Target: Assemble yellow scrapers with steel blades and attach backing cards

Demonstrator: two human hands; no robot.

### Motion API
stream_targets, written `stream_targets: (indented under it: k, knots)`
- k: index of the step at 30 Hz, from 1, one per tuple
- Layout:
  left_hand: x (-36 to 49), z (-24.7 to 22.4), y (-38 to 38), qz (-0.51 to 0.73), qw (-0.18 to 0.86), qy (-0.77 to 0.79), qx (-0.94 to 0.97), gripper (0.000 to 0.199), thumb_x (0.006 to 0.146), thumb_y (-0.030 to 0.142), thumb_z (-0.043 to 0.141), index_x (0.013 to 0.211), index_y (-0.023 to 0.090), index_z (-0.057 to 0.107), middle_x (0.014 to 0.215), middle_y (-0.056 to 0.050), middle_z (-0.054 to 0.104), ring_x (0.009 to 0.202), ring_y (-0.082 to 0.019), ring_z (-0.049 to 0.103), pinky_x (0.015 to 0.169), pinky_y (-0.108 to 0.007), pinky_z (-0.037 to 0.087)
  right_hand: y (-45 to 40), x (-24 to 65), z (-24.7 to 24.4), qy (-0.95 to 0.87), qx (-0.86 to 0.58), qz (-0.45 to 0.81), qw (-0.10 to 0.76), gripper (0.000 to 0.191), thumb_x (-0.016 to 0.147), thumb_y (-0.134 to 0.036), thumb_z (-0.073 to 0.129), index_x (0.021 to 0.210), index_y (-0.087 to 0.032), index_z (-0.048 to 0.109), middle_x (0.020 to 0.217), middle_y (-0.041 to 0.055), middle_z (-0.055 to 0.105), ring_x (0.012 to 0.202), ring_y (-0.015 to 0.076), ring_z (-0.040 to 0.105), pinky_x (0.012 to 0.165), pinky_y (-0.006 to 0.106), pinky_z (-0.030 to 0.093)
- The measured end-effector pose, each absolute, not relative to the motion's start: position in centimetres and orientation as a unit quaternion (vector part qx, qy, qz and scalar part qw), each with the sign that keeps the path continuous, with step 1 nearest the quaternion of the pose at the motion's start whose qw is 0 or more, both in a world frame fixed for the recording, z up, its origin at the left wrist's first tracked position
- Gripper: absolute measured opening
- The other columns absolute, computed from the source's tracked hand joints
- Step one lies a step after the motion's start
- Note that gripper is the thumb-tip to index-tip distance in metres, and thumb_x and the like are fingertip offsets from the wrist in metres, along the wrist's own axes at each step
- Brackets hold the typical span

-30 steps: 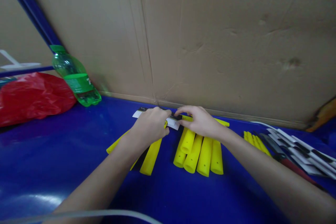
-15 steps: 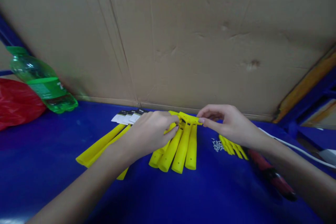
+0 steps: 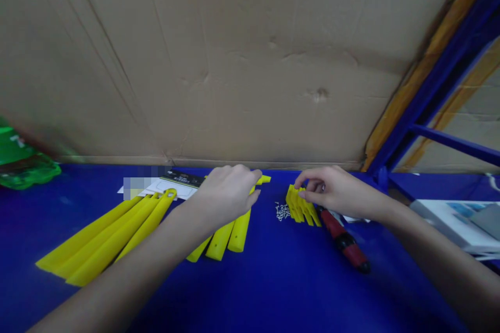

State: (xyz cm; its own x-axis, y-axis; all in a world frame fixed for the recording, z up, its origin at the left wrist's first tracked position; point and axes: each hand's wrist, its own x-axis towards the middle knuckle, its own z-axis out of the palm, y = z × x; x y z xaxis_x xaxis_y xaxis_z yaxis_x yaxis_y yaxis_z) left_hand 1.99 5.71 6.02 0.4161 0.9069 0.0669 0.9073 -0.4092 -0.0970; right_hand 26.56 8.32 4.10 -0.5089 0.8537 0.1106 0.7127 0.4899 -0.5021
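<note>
Left hand (image 3: 228, 195) over yellow plastic handles (image 3: 220, 241), right hand (image 3: 336, 187) at a small yellow stack (image 3: 299, 205)

The left hand sits just above the middle of the lower edge of the bench's back side, curled and closed over the upper ends of the yellow handles. Their rounded lower ends stick out below the palm, and a yellow tip shows past the fingers at the upper right. Whether the hand grips them or only covers them, I cannot tell.

The right hand, to the right of centre, has its fingers drawn together and bent, their tips at the left end of the small yellow stack. A pinch cannot be made out. The stack lies on the blue table (image 3: 273, 291), with a little heap of silver screws (image 3: 282, 212) just to its left.

A red and black screwdriver (image 3: 344, 239) lies just below the right hand. To the left, long yellow tapered bars (image 3: 97, 237) fan out toward the lower left, their ends resting by white printed cards (image 3: 172, 187). A green plastic bottle (image 3: 19, 169) lies at the far left edge, and a white box (image 3: 453, 221) sits at the right edge. A cardboard wall (image 3: 250, 62) fills the upper frame, with a blue metal frame (image 3: 441, 78) at the upper right.
</note>
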Motion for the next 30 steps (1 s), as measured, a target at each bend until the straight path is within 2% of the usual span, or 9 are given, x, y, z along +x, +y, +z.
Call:
stream_targets:
  k: [5,8,11,15,25,30]
  knots:
    - [1.9,5.3,6.1,0.005,0.045,-0.572,-0.819,0.03,0.091,0.037,0.063,0.112,0.017,0.071,0.095,-0.016,0.079,0.089,-0.042,0.078,0.071,-0.047,0.058,8.4,26.6,4.0,-0.846,-0.456,0.208,0.179,0.015,0.092,-0.025,0.063,0.098,-0.02,0.076,0.071,0.0013,0.079,0.062,0.0187,0.073,0.058,0.027,0.05]
    - [1.9,4.8,6.3,0.005,0.041,-0.582,-0.812,0.028,0.09,0.036,0.063,0.111,0.018,0.07,0.095,-0.015,0.078,0.093,-0.039,0.078,0.075,-0.045,0.058,8.3,26.5,3.9,-0.843,-0.458,0.214,0.185,0.015,0.091,-0.024,0.063,0.097,-0.02,0.076,0.07,0.0004,0.078,0.061,0.0179,0.072,0.058,0.027,0.049]
    - [1.5,4.8,6.6,0.006,0.04,-0.601,-0.799,0.027,0.092,0.035,0.057,0.111,0.018,0.068,0.095,-0.017,0.077,0.091,-0.04,0.077,0.073,-0.046,0.057,8.3,26.6,3.7,-0.841,-0.458,0.219,0.189,0.014,0.09,-0.025,0.063,0.096,-0.021,0.076,0.069,-0.0006,0.078,0.059,0.0177,0.072,0.058,0.027,0.049]
    - [0.6,5.3,6.9,0.017,0.026,-0.617,-0.787,0.024,0.086,0.03,0.06,0.107,0.02,0.067,0.094,-0.016,0.077,0.088,-0.039,0.077,0.07,-0.044,0.056,8.3,26.6,3.6,-0.837,-0.453,0.228,0.204,0.014,0.09,-0.028,0.064,0.094,-0.022,0.076,0.069,-0.0005,0.078,0.06,0.018,0.072,0.058,0.027,0.05]
    - [0.4,5.4,7.3,0.008,0.028,-0.641,-0.767,0.049,0.078,0.036,0.075,0.122,0.018,0.06,0.105,-0.018,0.076,0.095,-0.039,0.076,0.075,-0.043,0.057,8.3,26.4,3.5,-0.832,-0.46,0.241,0.198,0.017,0.09,-0.028,0.061,0.096,-0.022,0.075,0.072,0.0009,0.078,0.063,0.0193,0.073,0.057,0.028,0.051]
    - [0.6,6.4,6.8,-0.007,0.053,-0.635,-0.771,0.051,0.077,0.037,0.073,0.122,0.017,0.059,0.099,-0.018,0.076,0.094,-0.044,0.076,0.075,-0.047,0.057,8.3,26.2,3.3,-0.827,-0.457,0.247,0.214,0.017,0.091,-0.028,0.062,0.097,-0.021,0.076,0.074,0.0024,0.08,0.064,0.0195,0.073,0.057,0.028,0.051]
